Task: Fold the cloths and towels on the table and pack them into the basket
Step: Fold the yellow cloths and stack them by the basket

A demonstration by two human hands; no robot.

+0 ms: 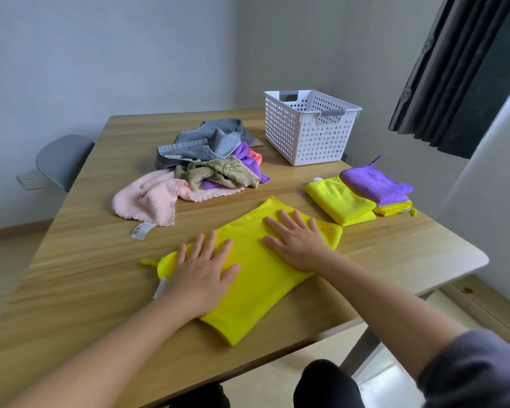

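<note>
Bright yellow microfibre cloth (256,278) lies folded flat; left hand (202,269) and right hand (298,242) press it, fingers spread

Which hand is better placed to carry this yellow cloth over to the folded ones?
Probably the right hand: it presses the yellow cloth end nearest the folded cloths; the left hand lies farther.
</note>
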